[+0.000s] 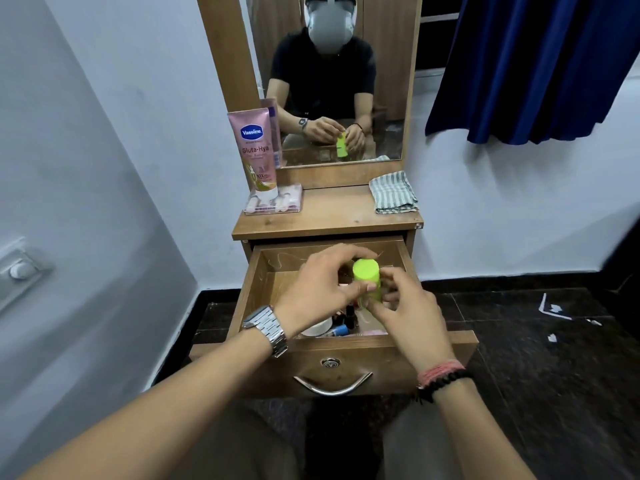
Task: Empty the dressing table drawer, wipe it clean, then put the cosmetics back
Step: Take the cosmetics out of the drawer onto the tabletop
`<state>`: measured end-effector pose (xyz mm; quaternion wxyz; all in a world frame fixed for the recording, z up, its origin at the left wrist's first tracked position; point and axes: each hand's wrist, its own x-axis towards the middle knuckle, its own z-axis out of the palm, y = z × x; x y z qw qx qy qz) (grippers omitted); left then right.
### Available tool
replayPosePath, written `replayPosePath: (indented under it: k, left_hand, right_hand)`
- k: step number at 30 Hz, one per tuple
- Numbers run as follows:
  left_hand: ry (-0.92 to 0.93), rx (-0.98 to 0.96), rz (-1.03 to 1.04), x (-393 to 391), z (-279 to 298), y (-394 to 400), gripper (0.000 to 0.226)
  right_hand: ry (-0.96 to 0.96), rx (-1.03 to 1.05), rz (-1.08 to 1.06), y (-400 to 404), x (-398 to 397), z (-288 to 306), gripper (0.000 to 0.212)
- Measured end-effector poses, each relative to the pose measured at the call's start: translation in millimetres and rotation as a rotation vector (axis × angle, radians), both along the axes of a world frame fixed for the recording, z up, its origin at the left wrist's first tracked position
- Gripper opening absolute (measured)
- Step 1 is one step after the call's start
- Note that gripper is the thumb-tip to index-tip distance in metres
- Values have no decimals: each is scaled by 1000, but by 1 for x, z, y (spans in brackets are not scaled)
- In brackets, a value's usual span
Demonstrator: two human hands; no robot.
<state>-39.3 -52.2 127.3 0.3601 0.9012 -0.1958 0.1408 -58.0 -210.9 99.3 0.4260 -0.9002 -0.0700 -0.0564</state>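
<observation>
Currently we hold a lime-green bottle (367, 279) at the centre of the frame, above the open drawer (332, 344) of the dressing table. Our left hand (320, 289) wraps its fingers around the top and left side of the bottle; the grip is closed on it. Our right hand (410, 308) pinches the lower right side of the same bottle, so that grip is also closed on it. The bottle stands roughly upright, cap toward the camera.

Below the hands, in the near part of the drawer, we see a white round jar (317, 328), a blue-capped item (339, 330) and small dark bottles (349, 311); further contents are hidden by the hands.

On the tabletop (332, 216), upper centre of the frame, a pink Vaseline tube (254, 150) stands cap-down on a clear box (273, 202) at the left edge. A folded striped cloth (393, 192) lies at the right edge. The mirror (332, 81) behind reflects both hands on the green bottle. A metal watch (268, 329) sits on the left wrist; bead bracelets (441, 374) sit on the right wrist.
</observation>
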Motion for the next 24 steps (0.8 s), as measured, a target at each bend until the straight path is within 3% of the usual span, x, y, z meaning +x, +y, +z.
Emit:
replayPosePath:
  k: [3,7,11,17,24]
  left_hand:
    - [12,-105,19,-4,8,11,39]
    - [33,-218,147,8,10,38,56]
    - [-4,-295,316,38,4,77,36]
    - [-76,-236,558,80,6,133,30]
    - [-24,-133,611,107,-5,169,36]
  right_hand:
    - [-4,22,66,13,7,3,33]
    - [-46,68,104,47,39,16,38]
    - [-133,-1,170,105,92,34,38]
    - [-178,-84,236,176,142,48,35]
    - [-134,-51,207,218,176,31,36]
